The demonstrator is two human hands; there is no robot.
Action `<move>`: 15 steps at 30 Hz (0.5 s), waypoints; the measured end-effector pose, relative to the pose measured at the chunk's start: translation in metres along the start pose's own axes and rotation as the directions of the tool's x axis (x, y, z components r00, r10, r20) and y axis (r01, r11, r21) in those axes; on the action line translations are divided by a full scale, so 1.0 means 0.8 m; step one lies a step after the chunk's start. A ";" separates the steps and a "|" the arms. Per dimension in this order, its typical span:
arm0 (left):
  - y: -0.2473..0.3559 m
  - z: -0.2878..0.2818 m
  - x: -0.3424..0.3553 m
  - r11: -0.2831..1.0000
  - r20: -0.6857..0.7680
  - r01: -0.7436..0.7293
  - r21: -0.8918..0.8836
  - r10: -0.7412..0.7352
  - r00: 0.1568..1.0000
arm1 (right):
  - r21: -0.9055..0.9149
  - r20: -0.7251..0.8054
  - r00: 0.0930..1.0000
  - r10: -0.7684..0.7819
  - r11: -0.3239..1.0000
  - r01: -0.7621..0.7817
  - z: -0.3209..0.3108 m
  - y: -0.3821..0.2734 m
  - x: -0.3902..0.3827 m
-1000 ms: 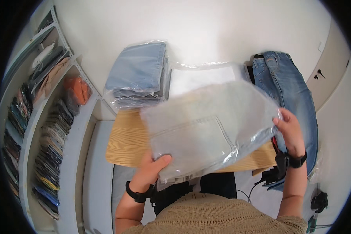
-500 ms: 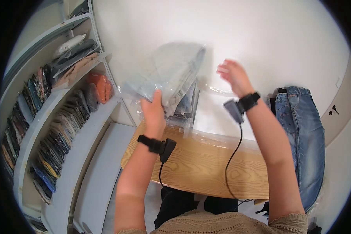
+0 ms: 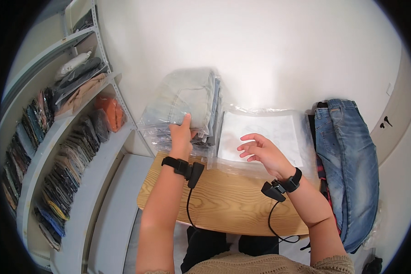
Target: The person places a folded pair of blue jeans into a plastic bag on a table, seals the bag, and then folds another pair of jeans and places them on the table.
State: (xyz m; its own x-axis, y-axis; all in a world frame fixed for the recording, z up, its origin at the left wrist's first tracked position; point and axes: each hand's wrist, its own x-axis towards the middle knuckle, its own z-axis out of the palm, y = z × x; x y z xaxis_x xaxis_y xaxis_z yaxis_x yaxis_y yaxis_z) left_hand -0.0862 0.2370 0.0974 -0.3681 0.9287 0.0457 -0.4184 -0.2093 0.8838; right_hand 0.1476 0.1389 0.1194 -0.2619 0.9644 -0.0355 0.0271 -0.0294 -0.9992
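A pair of light-blue jeans (image 3: 187, 93), folded in a clear plastic bag, lies on top of a stack of bagged garments at the table's far left. My left hand (image 3: 182, 137) grips its near edge, thumb on top and the other fingers hidden underneath. To the right of the stack lies a flat clear plastic bag (image 3: 308, 137) with a white sheet (image 3: 260, 123) in or under it; I cannot tell which. Over that sheet hovers my right hand (image 3: 265, 155), fingers apart and curved, holding nothing.
Blue jeans (image 3: 347, 160) hang over the right end of the wooden table (image 3: 223, 201). Grey shelves (image 3: 84, 210) at the left hold rows of bagged garments and an orange bundle (image 3: 109, 112). A white wall (image 3: 260, 45) rises behind the table. A cable hangs from each wrist strap.
The light-blue bagged jeans, previously raised and tilted, have come down onto the stack, my left hand still on them. My right hand has moved down and nearer, over the white sheet.
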 end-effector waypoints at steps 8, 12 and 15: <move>0.000 -0.017 -0.006 0.970 0.124 0.139 -0.197 -0.116 0.985 | -0.023 0.002 0.985 -0.172 0.985 0.172 -0.022 -0.056 -0.096; -0.009 -0.019 -0.005 0.994 0.080 -0.004 -0.109 0.012 0.997 | -0.038 -0.073 0.972 -0.224 0.974 0.222 -0.040 -0.074 -0.159; 0.000 -0.019 0.018 0.999 0.026 -0.034 0.022 0.034 0.999 | -0.048 -0.149 0.959 -0.242 0.970 0.238 -0.054 -0.067 -0.195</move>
State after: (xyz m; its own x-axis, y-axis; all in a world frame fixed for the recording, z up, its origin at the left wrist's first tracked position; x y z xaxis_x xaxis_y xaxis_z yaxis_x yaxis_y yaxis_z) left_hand -0.1041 0.2456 0.0910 -0.3599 0.9289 0.0878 -0.3875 -0.2344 0.8916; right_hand 0.2290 0.0016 0.1795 -0.1139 0.9708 0.2110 0.0100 0.2135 -0.9769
